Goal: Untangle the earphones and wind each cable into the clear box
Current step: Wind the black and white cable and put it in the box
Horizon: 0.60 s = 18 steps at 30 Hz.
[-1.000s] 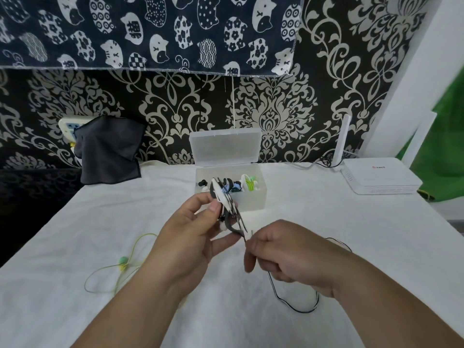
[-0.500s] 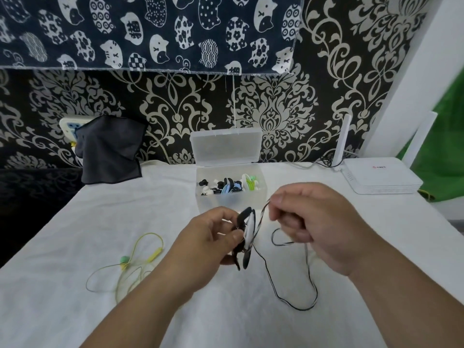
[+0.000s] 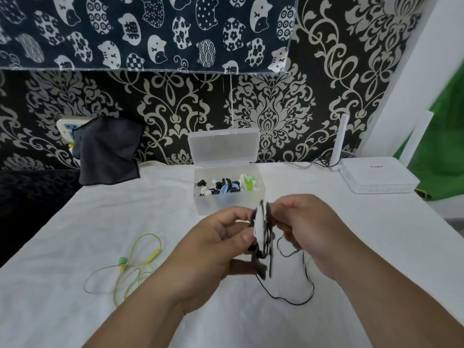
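Observation:
My left hand (image 3: pixel 216 249) pinches a white winder card (image 3: pixel 259 227) with black earphone cable wrapped round it, held upright above the white cloth. My right hand (image 3: pixel 308 232) sits just right of the card and pinches the black cable (image 3: pixel 298 300), whose loose end trails in a loop on the cloth below. Behind the hands stands the clear box (image 3: pixel 228 199) with its lid up, holding several wound earphones in black, blue, white and green. A yellow-green earphone (image 3: pixel 130 267) lies tangled on the cloth to the left.
A dark cloth (image 3: pixel 108 151) hangs over a wall socket at the back left. A white router (image 3: pixel 376 174) with upright antennas stands at the back right. The white-covered table (image 3: pixel 75 222) drops off at its left edge.
My right hand swept from low in front, up and round to the card's right side, winding the black cable. The loose loop on the cloth has grown shorter. The card turned upright.

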{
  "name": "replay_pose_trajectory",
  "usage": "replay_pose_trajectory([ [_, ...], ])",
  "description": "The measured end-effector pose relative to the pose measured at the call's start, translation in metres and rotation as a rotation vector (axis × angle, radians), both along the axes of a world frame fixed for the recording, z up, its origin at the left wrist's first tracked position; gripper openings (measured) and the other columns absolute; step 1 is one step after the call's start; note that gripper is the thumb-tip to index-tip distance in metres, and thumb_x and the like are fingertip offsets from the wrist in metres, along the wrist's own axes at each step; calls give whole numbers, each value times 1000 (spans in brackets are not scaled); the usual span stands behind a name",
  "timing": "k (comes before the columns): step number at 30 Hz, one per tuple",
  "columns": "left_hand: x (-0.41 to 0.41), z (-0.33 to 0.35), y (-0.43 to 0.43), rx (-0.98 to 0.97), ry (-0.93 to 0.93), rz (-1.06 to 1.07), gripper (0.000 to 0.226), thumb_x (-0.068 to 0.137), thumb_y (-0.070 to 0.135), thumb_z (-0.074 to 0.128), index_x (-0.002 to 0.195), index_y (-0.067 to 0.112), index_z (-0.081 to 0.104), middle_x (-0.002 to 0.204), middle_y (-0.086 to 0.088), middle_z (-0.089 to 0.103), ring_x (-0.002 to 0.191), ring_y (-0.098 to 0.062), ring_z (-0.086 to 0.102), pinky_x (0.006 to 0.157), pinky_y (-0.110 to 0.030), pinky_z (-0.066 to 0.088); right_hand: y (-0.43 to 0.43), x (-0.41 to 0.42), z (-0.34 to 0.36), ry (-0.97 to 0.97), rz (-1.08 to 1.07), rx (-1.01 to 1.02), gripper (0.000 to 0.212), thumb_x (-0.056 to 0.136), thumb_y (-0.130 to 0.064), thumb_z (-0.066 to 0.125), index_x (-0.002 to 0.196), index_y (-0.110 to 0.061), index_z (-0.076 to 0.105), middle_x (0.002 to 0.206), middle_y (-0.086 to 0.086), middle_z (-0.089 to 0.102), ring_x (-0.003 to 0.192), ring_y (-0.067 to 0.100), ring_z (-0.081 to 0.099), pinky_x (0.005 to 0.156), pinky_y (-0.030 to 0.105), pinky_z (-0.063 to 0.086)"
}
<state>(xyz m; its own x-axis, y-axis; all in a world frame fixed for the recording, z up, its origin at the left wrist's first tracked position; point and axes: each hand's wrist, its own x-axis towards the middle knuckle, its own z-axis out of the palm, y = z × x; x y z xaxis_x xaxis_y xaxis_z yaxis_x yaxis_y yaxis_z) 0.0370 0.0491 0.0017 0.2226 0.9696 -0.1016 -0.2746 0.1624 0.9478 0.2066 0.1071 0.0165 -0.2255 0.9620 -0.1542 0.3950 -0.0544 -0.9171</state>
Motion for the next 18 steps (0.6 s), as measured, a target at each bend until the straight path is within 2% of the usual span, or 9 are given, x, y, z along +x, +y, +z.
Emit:
replay_pose_trajectory([
  [3, -4, -2, 5, 24, -36, 177, 20, 84, 17, 66, 102, 10, 69, 99, -21, 64, 88, -34, 58, 71, -41, 57, -5, -4, -3, -51, 124, -156, 44, 101, -27, 50, 59, -17, 62, 49, -7, 40, 45, 13, 32, 50, 26, 24],
  [6, -11, -2, 9, -15, -91, 278, 34, 82, 20, 61, 111, 5, 62, 96, -19, 67, 82, -28, 64, 73, -42, 60, -13, -8, -4, -70, 321, -253, 39, 102, -26, 46, 72, -13, 67, 51, -6, 37, 46, 13, 28, 51, 30, 18],
  [9, -17, 0, 11, -67, -114, 323, 38, 81, 22, 62, 114, 5, 59, 98, -20, 70, 80, -25, 68, 74, -40, 61, -17, -11, -3, -63, 435, -252, 40, 104, -27, 46, 77, -12, 71, 53, -4, 33, 50, 14, 25, 53, 33, 18],
  [13, -23, -2, 12, -120, 0, 371, 13, 93, 15, 58, 103, 9, 62, 96, -21, 71, 78, -24, 67, 74, -40, 62, -19, -9, 4, 27, 499, -248, 38, 104, -24, 47, 79, -8, 71, 56, -1, 28, 50, 13, 22, 49, 25, 20],
  [15, -22, -3, 11, -104, 67, 379, 8, 97, 13, 56, 100, 9, 62, 91, -20, 71, 76, -23, 66, 71, -39, 61, -19, -8, 8, 75, 535, -256, 36, 104, -21, 47, 79, -7, 70, 56, 0, 27, 49, 12, 21, 48, 23, 19],
  [18, -19, -7, 10, 1, 257, 377, 6, 97, 9, 58, 97, 12, 63, 78, -12, 70, 71, -20, 66, 77, -47, 61, -20, -7, 13, 141, 559, -239, 34, 103, -17, 50, 77, -7, 70, 55, 0, 28, 48, 11, 23, 46, 19, 22],
])
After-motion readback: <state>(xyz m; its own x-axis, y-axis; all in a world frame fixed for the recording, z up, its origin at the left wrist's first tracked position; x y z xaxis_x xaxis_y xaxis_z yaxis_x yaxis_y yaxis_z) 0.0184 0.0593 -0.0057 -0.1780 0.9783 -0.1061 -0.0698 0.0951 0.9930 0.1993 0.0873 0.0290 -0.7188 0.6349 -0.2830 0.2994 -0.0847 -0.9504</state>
